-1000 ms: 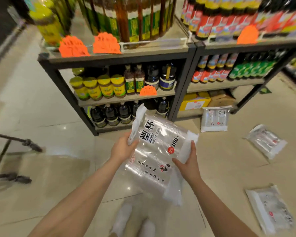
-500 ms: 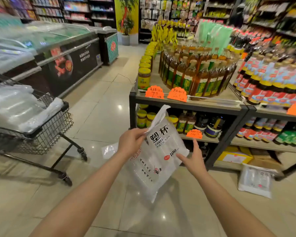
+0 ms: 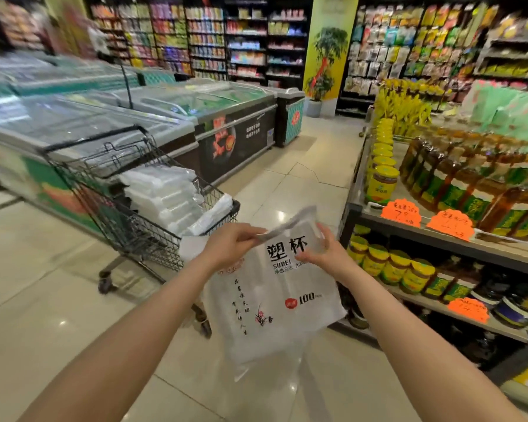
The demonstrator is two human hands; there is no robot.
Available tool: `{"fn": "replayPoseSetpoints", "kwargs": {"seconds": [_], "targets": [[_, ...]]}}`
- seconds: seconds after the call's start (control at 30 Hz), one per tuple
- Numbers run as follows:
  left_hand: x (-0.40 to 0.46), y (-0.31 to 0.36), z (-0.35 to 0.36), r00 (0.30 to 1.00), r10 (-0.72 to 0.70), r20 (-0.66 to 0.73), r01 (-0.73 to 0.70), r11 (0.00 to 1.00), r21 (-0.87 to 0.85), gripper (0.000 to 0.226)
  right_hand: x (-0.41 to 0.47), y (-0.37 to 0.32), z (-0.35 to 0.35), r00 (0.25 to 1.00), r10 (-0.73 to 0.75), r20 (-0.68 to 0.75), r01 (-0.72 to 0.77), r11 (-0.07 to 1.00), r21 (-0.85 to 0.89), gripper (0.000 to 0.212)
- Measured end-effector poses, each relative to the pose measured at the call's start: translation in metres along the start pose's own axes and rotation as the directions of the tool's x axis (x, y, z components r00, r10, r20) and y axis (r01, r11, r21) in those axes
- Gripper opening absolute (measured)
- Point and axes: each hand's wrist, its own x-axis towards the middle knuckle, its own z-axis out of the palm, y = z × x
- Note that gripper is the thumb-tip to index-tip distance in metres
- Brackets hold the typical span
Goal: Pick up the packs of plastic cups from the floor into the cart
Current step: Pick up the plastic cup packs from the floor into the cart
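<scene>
Two bare arms reach out from the bottom of the view. Half a second ago the clear plastic pack of cups with black writing [image 3: 272,300] was held lower, and the right hand was open beside it. Now the pack is lifted higher and hangs straight down in the air, and both hands are at its top edge. The view has also turned, so the black wire shopping cart [image 3: 141,214] is closer and more in the middle than before.

The left hand [image 3: 229,246] is at the top left corner of the pack. Its fingers [image 3: 253,232] are pressed together and pinch the thin flap of plastic there. The right hand [image 3: 325,254] is at the top right of the pack. Its fingers [image 3: 302,257] curl in and touch the front of the pack, near the big black letters, and the thumb is up by the top edge. It looks like a light hold.

The pack is just to the right of the cart and does not touch it. Under the pack is the shiny pale tiled floor [image 3: 58,300].

Inside the cart lie more white packs of cups [image 3: 165,196], piled up to the rim.

To the right of the cart, past the held pack, is a dark shelf rack [image 3: 439,242] with yellow-lidded jars, brown bottles and orange price tags [image 3: 400,213].

Behind the cart stand long glass-topped freezers [image 3: 226,123]. Far behind the cart are tall shelves full of bright packets.
</scene>
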Motion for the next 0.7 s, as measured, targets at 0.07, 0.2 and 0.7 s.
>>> {"fn": "replayPoseSetpoints", "kwargs": {"seconds": [0.07,0.2,0.7], "targets": [[-0.002,-0.025,-0.018,0.998,-0.051,-0.022,0.051,0.999,0.017,0.03,0.018,-0.011,0.022,0.998,-0.003,0.068,0.003,1.0,-0.004,0.102],[0.002,-0.071,-0.046,0.983,-0.172,-0.062,0.171,0.985,-0.009,0.028,0.059,-0.03,0.064,0.992,0.003,0.129,-0.007,0.999,0.037,0.067],[0.133,-0.266,-0.073,0.746,-0.666,-0.025,0.612,0.699,-0.37,0.086,0.32,-0.065,0.119,0.99,0.095,0.1,-0.122,0.941,0.315,0.075]]}}
